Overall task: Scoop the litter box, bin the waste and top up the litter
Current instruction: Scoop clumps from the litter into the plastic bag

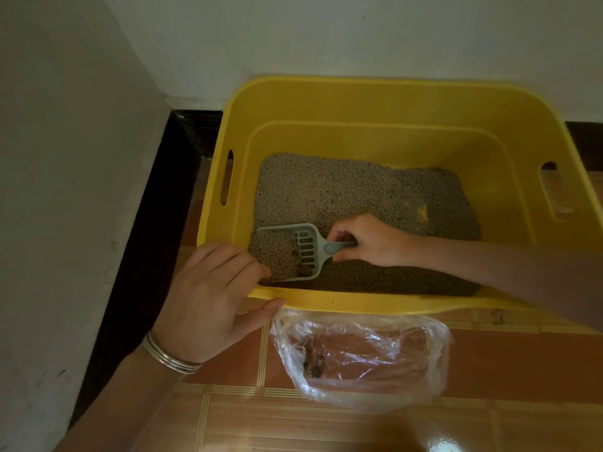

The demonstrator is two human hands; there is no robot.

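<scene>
The left hand (208,301) holds the near left rim of the yellow box (359,303), fingers inside and thumb outside. The pale slotted scoop (306,246) sits low in the grey litter (359,190), full of grains and dark clumps (304,270). The right hand (372,239) grips its handle. A clear bag (359,353) lies before the box.

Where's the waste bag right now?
In the head view, the clear plastic bag lies open on the tiled floor, just in front of the yellow litter box at its near rim, right of the left hand.
</scene>
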